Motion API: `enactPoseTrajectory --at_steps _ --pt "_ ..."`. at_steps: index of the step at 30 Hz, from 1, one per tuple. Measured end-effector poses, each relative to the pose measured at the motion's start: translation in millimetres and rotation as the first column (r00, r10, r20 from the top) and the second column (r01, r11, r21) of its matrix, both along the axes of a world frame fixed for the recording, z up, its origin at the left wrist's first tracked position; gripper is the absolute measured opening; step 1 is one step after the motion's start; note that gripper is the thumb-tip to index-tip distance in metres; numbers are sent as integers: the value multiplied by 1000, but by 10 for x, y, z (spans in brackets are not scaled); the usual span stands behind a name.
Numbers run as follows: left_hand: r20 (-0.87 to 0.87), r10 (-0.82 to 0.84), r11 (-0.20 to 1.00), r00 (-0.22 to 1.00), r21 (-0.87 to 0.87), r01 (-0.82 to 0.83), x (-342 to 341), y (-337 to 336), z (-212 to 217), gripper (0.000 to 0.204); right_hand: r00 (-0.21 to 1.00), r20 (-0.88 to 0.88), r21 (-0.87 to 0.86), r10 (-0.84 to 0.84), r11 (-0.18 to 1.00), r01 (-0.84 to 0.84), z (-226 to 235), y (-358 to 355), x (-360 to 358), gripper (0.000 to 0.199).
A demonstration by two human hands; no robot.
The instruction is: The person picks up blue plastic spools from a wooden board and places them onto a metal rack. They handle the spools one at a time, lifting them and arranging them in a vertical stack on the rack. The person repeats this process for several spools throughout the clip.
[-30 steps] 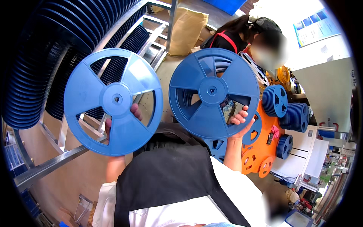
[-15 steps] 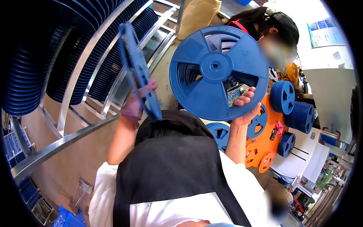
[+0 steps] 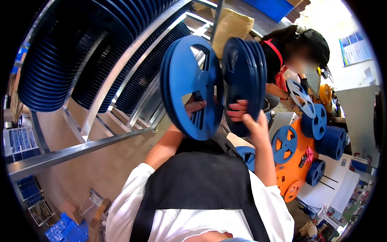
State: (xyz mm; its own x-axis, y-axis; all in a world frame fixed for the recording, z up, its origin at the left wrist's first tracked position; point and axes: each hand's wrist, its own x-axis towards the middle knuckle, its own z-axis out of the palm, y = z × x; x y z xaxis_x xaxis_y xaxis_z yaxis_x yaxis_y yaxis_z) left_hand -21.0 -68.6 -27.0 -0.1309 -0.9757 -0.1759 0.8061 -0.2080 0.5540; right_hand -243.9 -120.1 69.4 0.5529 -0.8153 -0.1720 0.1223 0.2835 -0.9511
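My left hand [image 3: 196, 107] is wrapped through the cut-out of a small stack of blue plastic reels [image 3: 185, 76], which it holds upright with the spoked face turned partly toward me. Just to the right, my right hand [image 3: 254, 121] grips a second stack of blue reels [image 3: 245, 76], seen nearly edge-on, with fingers through an opening and the thumb at the near rim. The two stacks stand close together in front of my chest, their faces angled toward each other. Part of my left hand is hidden behind the reels.
On the left a metal rack [image 3: 86, 121] bears long rows of blue reels [image 3: 44, 86]. A co-worker [image 3: 278, 60] at the right handles a blue reel [image 3: 300, 99] beside an orange table [image 3: 296, 165] with more reels. A brown paper sack [image 3: 231, 30] stands at the back.
Both hands have brought their reels together, the left moving rightward from beside the rack. The right-hand reels have turned from face-on to nearly edge-on. The whole view has shifted somewhat.
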Motion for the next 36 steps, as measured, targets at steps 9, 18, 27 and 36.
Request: enactPoseTrajectory --at_steps 9,18,27,36 --pt "-222 -3 991 975 -132 -27 188 273 226 81 850 -286 212 -442 836 506 -729 -248 -700 31" --pt "-390 43 993 920 -82 -81 142 208 105 81 854 252 416 -455 848 329 -701 40 -1222 43" --pt "-275 224 956 935 -124 -266 523 688 280 79 500 793 301 -348 938 174 -926 141 -1201 54" --pt "-152 328 944 932 15 -330 554 925 692 78 373 866 344 -334 938 40 -901 -71 -1031 50"
